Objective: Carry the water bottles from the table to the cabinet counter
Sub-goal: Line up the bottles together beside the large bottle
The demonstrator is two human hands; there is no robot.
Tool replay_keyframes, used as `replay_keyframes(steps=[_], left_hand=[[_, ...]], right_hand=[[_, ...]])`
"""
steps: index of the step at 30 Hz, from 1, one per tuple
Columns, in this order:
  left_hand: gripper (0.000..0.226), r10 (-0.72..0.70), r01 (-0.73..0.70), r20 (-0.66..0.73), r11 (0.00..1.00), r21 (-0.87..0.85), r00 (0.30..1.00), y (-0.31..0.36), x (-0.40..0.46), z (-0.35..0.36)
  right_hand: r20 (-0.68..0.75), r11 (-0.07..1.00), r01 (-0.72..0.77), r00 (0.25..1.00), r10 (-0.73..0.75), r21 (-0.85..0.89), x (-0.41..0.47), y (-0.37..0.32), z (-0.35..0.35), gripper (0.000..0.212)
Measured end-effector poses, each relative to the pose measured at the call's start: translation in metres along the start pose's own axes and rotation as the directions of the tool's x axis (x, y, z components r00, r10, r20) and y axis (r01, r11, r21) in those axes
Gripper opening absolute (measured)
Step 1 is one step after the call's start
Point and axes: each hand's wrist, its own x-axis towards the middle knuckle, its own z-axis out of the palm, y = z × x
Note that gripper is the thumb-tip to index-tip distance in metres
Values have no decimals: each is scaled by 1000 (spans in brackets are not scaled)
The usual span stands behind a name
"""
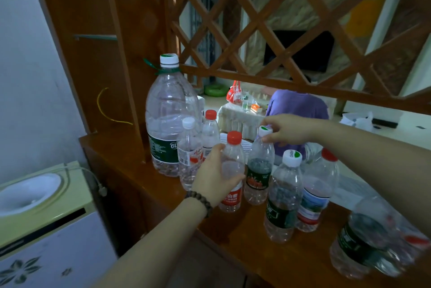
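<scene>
Several clear plastic water bottles stand on the wooden cabinet counter [121, 148]. My left hand [214, 175] wraps around a red-capped bottle with a red label [233, 162] that rests upright on the counter. My right hand [286, 129] pinches the white-and-green cap of a green-label bottle [260, 171] just to its right. A large 6L jug [169, 115] stands at the back left, with two small bottles [190, 155] in front of it. More bottles [284, 194] stand to the right, some blurred at the frame edge.
A wooden lattice screen [268, 19] rises behind the counter. A water dispenser [42, 206] stands at the lower left below the counter's end. Beyond the lattice, a person in a purple top [298, 103] sits near a low table with small items.
</scene>
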Motion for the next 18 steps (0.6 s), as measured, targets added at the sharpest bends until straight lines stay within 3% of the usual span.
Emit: replay_keyframes(steps=[6, 11, 18], left_hand=[[87, -42, 50, -120, 997, 66, 992, -7, 0, -26], [86, -35, 75, -228, 983, 170, 973, -17, -5, -40], [86, -52, 112, -274, 972, 207, 960, -25, -6, -32]], right_hand=[[-116, 995, 75, 991, -68, 62, 18, -15, -6, 39], [-57, 991, 131, 990, -130, 14, 42, -35, 2, 42], [-44, 990, 139, 989, -140, -31, 71, -49, 18, 53]])
